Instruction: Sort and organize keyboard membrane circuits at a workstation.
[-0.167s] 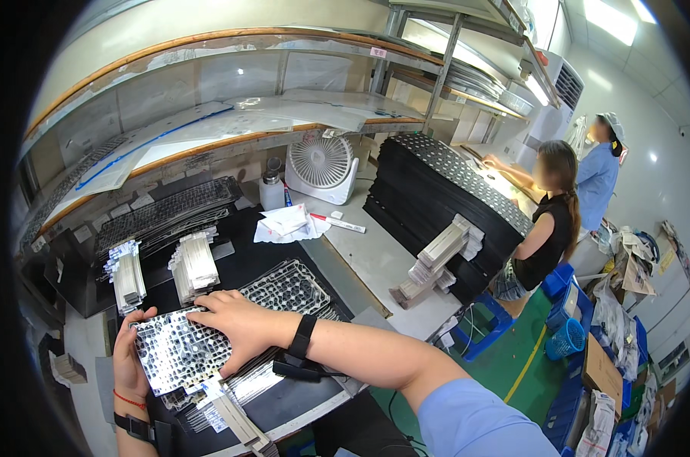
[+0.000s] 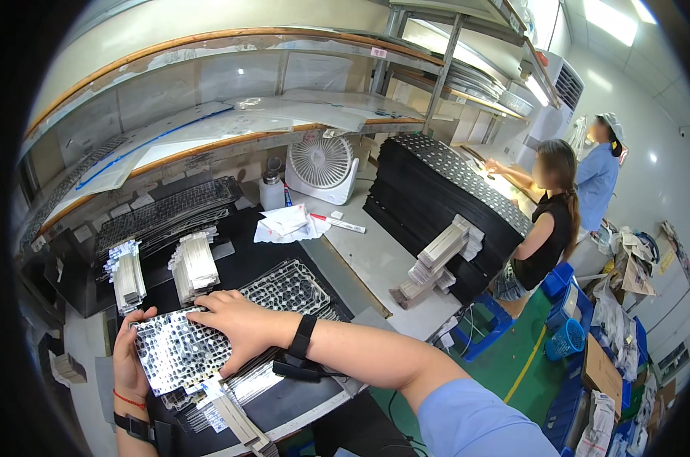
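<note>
A shiny metal sheet point(image 2: 174, 352) full of round holes lies tilted between my hands at the lower left. My left hand point(image 2: 129, 359) holds its left edge, the fingers partly hidden behind it. Across its right side lies my right hand point(image 2: 242, 326), fingers over the far edge and thumb by the near edge. Under and beside it are more perforated sheets point(image 2: 288, 288) in a stack. A bundle of thin metal strips point(image 2: 234, 419) lies just below the sheet. Two more strip bundles, a left one point(image 2: 126, 278) and a right one point(image 2: 193, 266), stand behind my hands.
A tall stack of black perforated sheets point(image 2: 429, 202) fills the bench's right, with metal strips point(image 2: 439, 255) against it. A white fan point(image 2: 321, 167), bottle point(image 2: 271, 190), paper point(image 2: 288, 222) and marker point(image 2: 337, 222) stand farther back. Two people work at the right, near blue bins point(image 2: 566, 305).
My hands and the sheet stay in place. At the right, the seated person's hand has shifted slightly.
</note>
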`<state>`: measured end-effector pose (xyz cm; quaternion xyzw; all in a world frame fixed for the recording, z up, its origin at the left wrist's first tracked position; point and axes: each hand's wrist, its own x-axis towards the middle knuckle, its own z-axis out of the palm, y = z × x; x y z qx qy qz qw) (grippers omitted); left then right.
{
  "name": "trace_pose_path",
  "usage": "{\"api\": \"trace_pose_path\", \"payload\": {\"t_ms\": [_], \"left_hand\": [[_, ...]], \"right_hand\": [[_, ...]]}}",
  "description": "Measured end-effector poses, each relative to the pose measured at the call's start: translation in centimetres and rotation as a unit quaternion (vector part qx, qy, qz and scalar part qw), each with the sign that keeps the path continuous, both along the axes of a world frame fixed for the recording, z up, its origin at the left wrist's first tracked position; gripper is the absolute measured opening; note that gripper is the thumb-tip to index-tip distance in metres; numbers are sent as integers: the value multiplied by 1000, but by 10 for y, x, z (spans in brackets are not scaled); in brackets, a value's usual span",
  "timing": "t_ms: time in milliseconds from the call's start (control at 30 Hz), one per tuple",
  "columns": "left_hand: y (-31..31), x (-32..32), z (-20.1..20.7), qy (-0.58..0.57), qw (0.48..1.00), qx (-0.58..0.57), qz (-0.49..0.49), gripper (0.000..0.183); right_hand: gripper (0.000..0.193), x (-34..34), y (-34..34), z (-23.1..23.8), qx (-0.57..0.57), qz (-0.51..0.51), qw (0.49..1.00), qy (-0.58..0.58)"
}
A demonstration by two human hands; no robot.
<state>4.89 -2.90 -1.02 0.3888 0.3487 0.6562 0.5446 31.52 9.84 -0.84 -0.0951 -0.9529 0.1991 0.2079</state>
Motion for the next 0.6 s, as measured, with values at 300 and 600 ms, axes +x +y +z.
{"api": "trace_pose_path", "payload": {"t_ms": [300,600], "left_hand": [[1,0,-1,-2,1000,0,-3,35],[0,2,2,-1,1000,5,-5,34]], "right_hand": [[113,-1,1,-2,6,1,1000,0],[113,0,0,1,-2,2,1000,-1]]}}
